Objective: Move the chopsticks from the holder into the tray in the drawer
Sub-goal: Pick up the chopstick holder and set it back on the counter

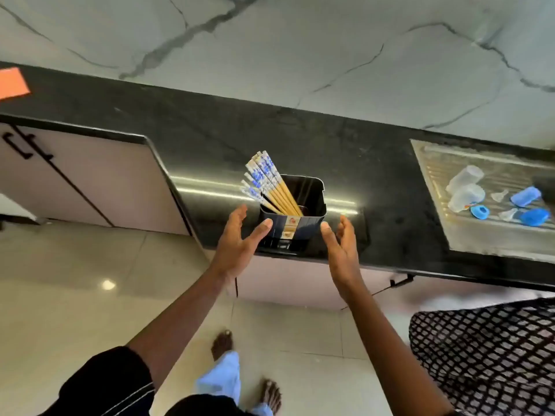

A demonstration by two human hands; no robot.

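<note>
A black square holder [303, 217] stands near the front edge of the dark stone counter [210, 139]. Several chopsticks [271, 184] with yellow shafts and blue-and-white patterned ends lean out of it to the upper left. My left hand [237, 244] is open just left of the holder, thumb tip close to its front wall. My right hand [341, 244] is open just right of it, fingers spread. Neither hand grips anything. No drawer or tray for the chopsticks is in view.
A drainboard [435, 187] set in the counter at the right holds clear cups [464, 187] and blue lids [531, 207]. Pale cabinet doors [90, 178] with black handles sit at the left. An orange patch [12, 82] lies at the far left. Below are a tiled floor and bare feet.
</note>
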